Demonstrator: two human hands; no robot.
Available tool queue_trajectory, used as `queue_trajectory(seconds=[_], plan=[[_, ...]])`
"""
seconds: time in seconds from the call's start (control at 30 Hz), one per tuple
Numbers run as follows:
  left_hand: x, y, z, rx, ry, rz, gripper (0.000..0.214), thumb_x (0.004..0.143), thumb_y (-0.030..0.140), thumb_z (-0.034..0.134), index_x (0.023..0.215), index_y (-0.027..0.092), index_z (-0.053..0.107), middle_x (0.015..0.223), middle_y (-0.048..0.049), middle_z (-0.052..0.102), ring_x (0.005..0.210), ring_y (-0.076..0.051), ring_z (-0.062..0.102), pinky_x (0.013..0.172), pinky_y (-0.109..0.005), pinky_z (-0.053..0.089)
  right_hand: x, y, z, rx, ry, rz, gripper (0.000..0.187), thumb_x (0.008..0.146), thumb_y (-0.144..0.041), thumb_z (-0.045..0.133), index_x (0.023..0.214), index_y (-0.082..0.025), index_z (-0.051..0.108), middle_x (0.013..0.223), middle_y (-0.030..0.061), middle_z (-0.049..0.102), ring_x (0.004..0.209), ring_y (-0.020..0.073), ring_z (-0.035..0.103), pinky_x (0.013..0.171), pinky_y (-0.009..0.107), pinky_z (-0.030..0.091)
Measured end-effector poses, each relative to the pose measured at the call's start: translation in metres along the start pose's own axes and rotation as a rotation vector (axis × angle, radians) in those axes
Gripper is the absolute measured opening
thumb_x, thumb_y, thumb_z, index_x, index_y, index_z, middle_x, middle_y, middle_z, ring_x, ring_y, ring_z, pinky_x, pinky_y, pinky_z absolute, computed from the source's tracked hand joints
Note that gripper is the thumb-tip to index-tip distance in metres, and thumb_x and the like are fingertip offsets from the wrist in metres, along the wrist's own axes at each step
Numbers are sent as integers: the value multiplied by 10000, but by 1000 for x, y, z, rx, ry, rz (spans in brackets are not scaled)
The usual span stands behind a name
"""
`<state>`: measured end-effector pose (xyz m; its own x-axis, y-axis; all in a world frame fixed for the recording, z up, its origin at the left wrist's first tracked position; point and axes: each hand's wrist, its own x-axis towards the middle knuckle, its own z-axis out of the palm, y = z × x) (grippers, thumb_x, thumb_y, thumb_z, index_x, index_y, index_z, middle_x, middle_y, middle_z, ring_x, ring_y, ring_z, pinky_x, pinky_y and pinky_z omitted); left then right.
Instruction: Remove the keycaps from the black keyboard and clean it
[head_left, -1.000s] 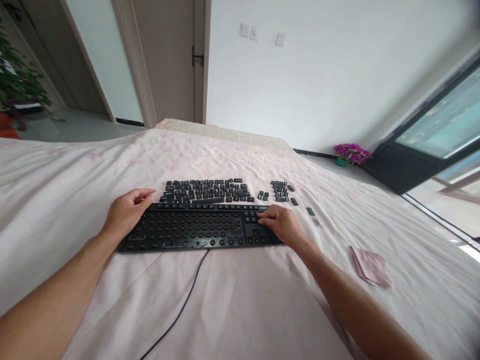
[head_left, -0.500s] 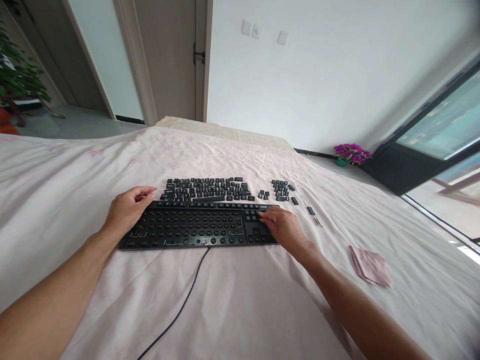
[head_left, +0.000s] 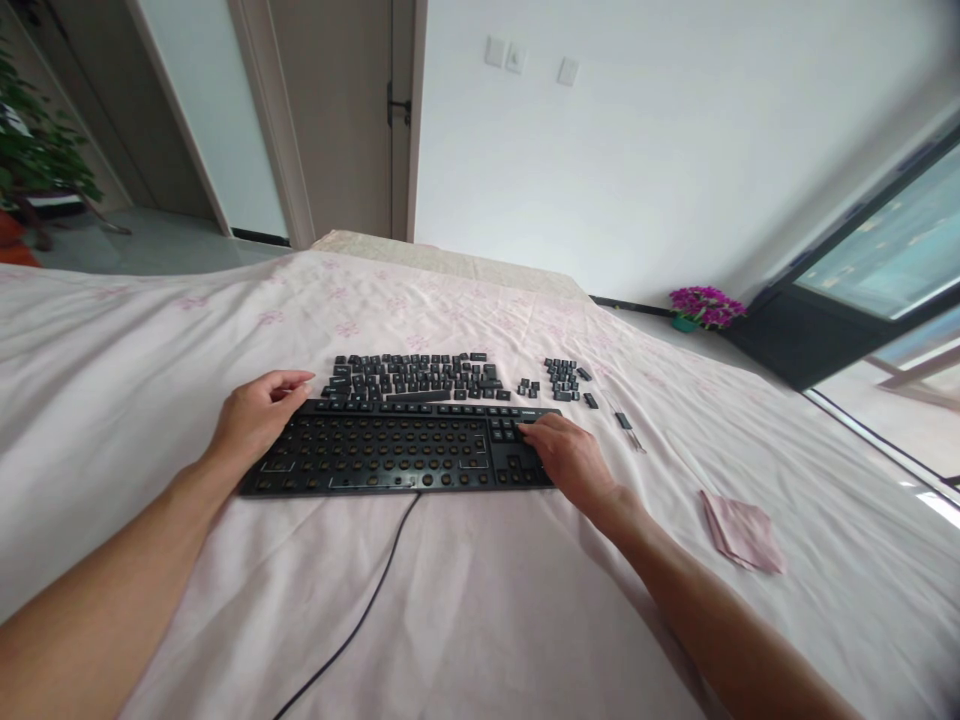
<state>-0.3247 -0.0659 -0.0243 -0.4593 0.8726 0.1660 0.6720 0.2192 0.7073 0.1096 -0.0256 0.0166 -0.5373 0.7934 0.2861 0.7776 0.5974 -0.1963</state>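
2 bunches of loose keycaps (head_left: 416, 377) lie just past the kbd (head_left: 397, 447), and 1 pink cloth (head_left: 739, 530) is near right. It sits mid-bed, long way left-right, cord (head_left: 360, 610) toward me. My left hand (head_left: 255, 415) is half-curled at its left end, holding nothing. My right hand (head_left: 566, 450) is flat on its right end.

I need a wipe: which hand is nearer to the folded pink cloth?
Right. The right hand rests on the keyboard, left of the cloth; the left hand is at the keyboard's far left end.
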Motion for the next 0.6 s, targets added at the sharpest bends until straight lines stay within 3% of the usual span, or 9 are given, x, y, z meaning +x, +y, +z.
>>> queue_trajectory(seconds=[0.23, 0.6], plan=[[1, -3, 1, -8, 3, 22, 463, 811, 470, 593, 1162, 183, 684, 952, -5, 737, 861, -159, 634, 778, -226, 459, -4, 9, 6, 180, 67, 22, 274, 941, -235, 473, 1048, -216, 724, 937, 51, 684, 859, 177, 639, 781, 295, 510], [3, -7, 4, -27, 17, 18, 437, 800, 485, 593, 1124, 214, 702, 943, -19, 732, 844, -164, 648, 755, -238, 464, -2, 3, 6, -58, 32, -79, 307, 962, -188, 423, 1060, -215, 712, 888, 60, 651, 809, 173, 594, 714, 267, 478]])
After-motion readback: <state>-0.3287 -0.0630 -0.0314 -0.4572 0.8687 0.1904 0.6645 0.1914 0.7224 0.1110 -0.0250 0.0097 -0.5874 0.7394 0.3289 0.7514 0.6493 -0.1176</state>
